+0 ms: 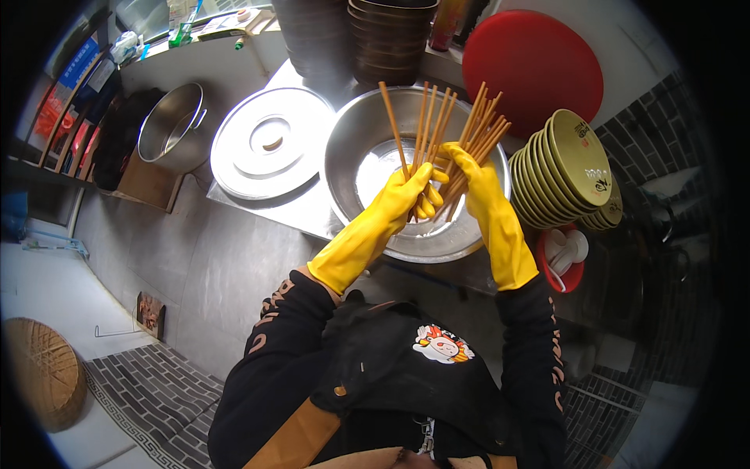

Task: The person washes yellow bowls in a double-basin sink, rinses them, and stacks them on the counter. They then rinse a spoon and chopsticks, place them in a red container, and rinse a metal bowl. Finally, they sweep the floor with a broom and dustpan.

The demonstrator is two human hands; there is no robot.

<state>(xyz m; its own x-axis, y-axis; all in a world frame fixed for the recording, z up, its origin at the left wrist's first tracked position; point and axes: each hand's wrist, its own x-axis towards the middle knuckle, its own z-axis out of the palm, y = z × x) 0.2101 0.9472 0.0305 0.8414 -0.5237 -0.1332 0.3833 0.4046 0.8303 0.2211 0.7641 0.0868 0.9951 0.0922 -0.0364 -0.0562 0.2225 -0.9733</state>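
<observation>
Both my hands wear yellow rubber gloves and are over a large round stainless steel basin (351,146). My left hand (410,190) is closed around the lower part of several brown chopsticks (423,123), which fan out upward. Close against it on the right, my right hand (474,170) grips a thicker bundle of chopsticks (483,120), its lower ends pointing down toward the basin. The gloves hide part of both bundles. Light reflects brightly off the basin's bottom.
Left of the basin lies a round metal lid (234,146). Tall stacks of dark bowls (387,47) stand behind. At right are a red round lid (530,64), stacked green bowls (577,158) and a red container (571,280) with white items. A metal pot (176,129) stands far left.
</observation>
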